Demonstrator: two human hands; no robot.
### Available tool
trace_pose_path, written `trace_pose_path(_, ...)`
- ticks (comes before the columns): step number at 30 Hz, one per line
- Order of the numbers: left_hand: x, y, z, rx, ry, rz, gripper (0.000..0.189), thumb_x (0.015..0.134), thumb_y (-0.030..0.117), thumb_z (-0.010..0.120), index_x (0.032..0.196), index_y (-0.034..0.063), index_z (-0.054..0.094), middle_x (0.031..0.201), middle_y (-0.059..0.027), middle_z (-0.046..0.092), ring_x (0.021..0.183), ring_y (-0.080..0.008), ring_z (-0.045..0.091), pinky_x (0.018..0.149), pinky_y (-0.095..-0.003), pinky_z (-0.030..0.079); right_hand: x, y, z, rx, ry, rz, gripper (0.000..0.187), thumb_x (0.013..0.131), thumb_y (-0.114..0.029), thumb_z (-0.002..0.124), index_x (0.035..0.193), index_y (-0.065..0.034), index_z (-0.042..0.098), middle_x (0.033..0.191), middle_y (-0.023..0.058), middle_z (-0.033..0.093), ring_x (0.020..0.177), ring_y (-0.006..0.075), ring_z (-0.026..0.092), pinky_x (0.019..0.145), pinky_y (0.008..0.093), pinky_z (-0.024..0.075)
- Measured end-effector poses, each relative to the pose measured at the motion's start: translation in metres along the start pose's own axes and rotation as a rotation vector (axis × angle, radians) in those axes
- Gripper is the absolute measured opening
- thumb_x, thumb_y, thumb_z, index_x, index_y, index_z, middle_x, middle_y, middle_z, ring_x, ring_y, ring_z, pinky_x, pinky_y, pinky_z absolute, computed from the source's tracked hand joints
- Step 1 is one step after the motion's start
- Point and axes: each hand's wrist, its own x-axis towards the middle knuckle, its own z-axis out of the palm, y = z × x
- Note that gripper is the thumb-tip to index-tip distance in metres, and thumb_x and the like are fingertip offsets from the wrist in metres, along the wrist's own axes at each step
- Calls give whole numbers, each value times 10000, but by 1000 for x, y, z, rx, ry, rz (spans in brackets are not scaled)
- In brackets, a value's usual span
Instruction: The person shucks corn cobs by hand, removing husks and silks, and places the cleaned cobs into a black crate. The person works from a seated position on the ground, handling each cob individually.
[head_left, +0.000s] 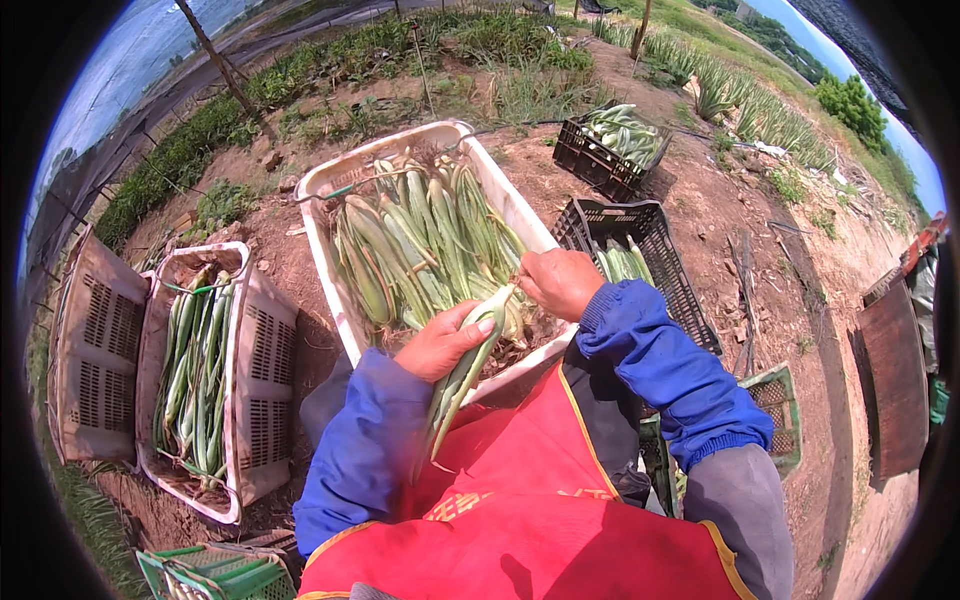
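My left hand (448, 341) grips a green aloe-like plant (480, 337), its leaves hanging down toward my lap and its pale base pointing up and right. At that base, my right hand (559, 283) has its fingers curled and pinched; the exact bit between the fingertips is hidden. Both hands are above the near right corner of a white plastic crate (330, 289) standing right before me. Inside the crate lie several more long-leaved plants (420, 232), with dry roots and loose brown scraps around them. A cord with a green section crosses the crate's far part.
On the left stand a white crate (262, 360) of similar plants and another pale crate (97, 360). Black crates (675, 277) with plants are at right, one farther back (600, 161). Green crates sit lower left (217, 570) and right (784, 420). A rusty panel (892, 390) stands far right.
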Motion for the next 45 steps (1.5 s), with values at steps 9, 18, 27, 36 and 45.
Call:
trace_pose_path(9, -4, -13, 0, -135, 7, -48, 349, 962, 340, 595, 1152, 55, 529, 745, -27, 561, 530, -131, 573, 455, -281, 490, -46, 119, -20, -168, 198, 535, 311, 887, -352, 528, 919, -72, 661, 843, 210, 683, 815, 421, 656, 711, 533, 502)
trace_pose_path(18, -8, -51, -78, -441, 319, 99, 389, 926, 408, 636, 1126, 80, 573, 821, -58, 655, 536, -161, 621, 436, -285, 499, -407, 282, 27, -317, -260, 982, 308, 912, -234, 475, 1058, -78, 698, 1263, 248, 574, 1060, 442, 610, 907, 510, 495)
trace_pose_path(27, 11, -24, -88, -575, 479, 61, 247, 948, 325, 608, 1087, 127, 564, 828, -39, 617, 636, -176, 628, 498, -317, 531, -421, 255, 69, -107, 425, 1165, 321, 868, -226, 606, 1089, -4, 678, 1000, 254, 678, 974, 414, 645, 879, 460, 500)
trace_pose_path(36, 76, 28, 36, -498, 382, 325, 248, 947, 263, 645, 990, 33, 563, 864, -87, 624, 774, -244, 657, 640, -378, 570, -111, 31, 13, 1375, 125, 132, 680, 939, -246, 671, 1476, -12, 326, 1319, 127, 521, 1104, 138, 540, 962, 293, 448)
trace_pose_path(45, 111, 25, 66, -80, 184, 379, 616, 881, 246, 718, 1367, -4, 433, 1337, -134, 528, 1161, -243, 559, 954, -390, 470, -97, 57, 10, 1624, 335, 371, 518, 864, -80, 637, 1339, -23, 439, 739, 13, 546, 506, 82, 525, 450, 238, 446)
